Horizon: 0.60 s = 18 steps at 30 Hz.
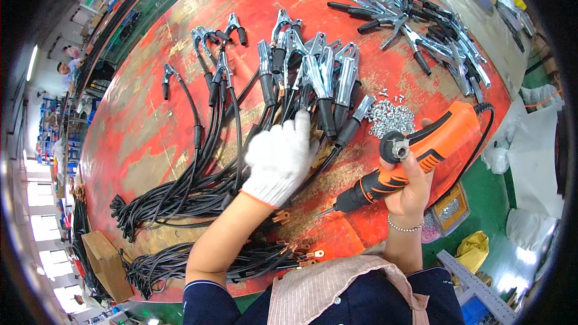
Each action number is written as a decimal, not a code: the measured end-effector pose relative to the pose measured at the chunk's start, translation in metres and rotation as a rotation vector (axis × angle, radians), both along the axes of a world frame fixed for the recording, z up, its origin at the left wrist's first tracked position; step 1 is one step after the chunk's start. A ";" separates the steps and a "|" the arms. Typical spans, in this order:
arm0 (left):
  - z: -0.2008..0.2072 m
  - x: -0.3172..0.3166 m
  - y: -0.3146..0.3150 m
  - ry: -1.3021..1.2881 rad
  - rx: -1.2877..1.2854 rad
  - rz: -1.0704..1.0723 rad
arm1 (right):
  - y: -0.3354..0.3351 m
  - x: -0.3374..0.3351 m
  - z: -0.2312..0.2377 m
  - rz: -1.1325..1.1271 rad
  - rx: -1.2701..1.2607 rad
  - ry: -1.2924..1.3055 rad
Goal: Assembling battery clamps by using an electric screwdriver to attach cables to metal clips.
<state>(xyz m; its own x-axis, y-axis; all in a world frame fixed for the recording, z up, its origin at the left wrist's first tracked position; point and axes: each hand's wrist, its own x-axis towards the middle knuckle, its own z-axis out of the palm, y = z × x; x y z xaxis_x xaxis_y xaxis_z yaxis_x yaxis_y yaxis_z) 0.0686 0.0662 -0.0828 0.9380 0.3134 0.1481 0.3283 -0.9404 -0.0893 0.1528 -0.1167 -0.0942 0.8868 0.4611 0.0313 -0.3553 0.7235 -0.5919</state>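
Two hands work over a round counter (141,132) whose red paint is worn through to tan in patches. The right hand (415,189), bare with a beaded bracelet (404,227) at the wrist, is wrapped around an orange and black power driver (442,135) at right of centre; its thin bit points down and left, toward the middle of the frame, and a black cord (489,132) loops off its rear end. A round black piece (394,147) with a metal ring shows beside the thumb. The left hand (278,159), in a white knitted glove, lies at centre over black cables, its index finger pointing up toward the clamps; whether its fingers are closed on anything I cannot tell. Silver clamps (314,78) with black grips crowd together at upper centre, a few more spreading to the left, and their black cables (180,189) sweep down to a bundle at left. Another cable bundle (186,265) lies at lower left, with copper lugs (314,254) at its right end. At upper right is a heap of loose clamps (412,36). Between that heap and the driver sits a pile of small metal nuts (390,119), with a few screws (383,92) just above it. A cardboard box (107,265) stands at the lower left edge, and a yellow bag (472,251) lies at lower right.
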 end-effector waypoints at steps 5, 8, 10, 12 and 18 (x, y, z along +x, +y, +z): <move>-0.033 0.024 -0.014 0.167 0.010 0.424 | -0.011 -0.010 0.011 -0.011 0.006 -0.012; -0.022 0.035 -0.023 0.220 -0.026 0.501 | -0.022 -0.009 0.016 -0.034 0.013 -0.023; -0.019 0.032 -0.020 0.222 0.005 0.428 | -0.032 -0.010 0.020 -0.064 0.002 -0.012; -0.014 0.031 -0.016 0.277 -0.031 0.457 | -0.040 -0.008 0.018 -0.080 0.015 -0.025; 0.039 0.004 -0.027 0.144 0.132 0.216 | -0.051 -0.007 0.017 -0.099 0.047 -0.052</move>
<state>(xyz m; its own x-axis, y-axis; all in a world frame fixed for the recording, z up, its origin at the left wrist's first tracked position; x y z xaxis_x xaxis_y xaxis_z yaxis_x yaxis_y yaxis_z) 0.0724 0.0397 -0.0440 0.8662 0.4946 0.0715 0.4945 -0.8273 -0.2666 0.1458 -0.1674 -0.0769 0.9246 0.3681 0.0981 -0.2502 0.7809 -0.5724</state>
